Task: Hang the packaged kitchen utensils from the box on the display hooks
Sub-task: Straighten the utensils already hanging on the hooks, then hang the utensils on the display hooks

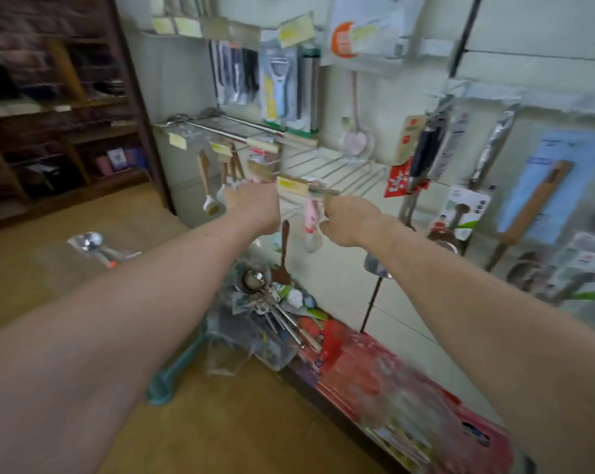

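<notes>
Both arms reach far toward the wire display hooks (340, 172). The left hand (255, 206) shows only its back and its fingers are hidden, so I cannot tell if it holds something. The right hand (349, 220) curls its fingers just beside a pink packaged utensil (310, 218) that hangs between the hands, but the blur hides any pinch. More packaged utensils (268, 295) lie heaped below, near the wall.

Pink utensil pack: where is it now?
Head view, centre: the pink utensil pack hangs just below the yellow-tagged hook, between the left hand and the right hand, closest to the right one.
</notes>
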Tool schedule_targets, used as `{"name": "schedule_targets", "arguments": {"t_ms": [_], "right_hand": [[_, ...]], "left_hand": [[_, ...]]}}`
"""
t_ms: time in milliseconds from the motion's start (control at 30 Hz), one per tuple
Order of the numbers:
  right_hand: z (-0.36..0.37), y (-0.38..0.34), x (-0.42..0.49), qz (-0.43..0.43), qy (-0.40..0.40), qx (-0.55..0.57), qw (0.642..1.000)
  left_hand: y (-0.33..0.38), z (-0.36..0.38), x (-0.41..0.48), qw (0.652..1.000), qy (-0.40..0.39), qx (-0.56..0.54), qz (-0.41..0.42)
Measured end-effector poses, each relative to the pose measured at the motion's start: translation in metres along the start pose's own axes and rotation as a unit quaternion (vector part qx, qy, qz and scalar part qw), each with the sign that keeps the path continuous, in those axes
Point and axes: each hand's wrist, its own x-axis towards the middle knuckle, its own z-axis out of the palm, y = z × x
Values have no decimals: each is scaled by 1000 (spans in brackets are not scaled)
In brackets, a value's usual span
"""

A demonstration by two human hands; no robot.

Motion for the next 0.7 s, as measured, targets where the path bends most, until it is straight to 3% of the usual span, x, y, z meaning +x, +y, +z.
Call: {"name": "schedule_targets", "arguments": {"t_ms": [400,700], "right_hand": [[12,-164,101,-152,-8,6,988],[46,-261,177,-256,-48,18,965]], "left_hand": [[-181,18,12,989,-16,26,-146],[-284,62,27,957,-73,30,-277]]}}
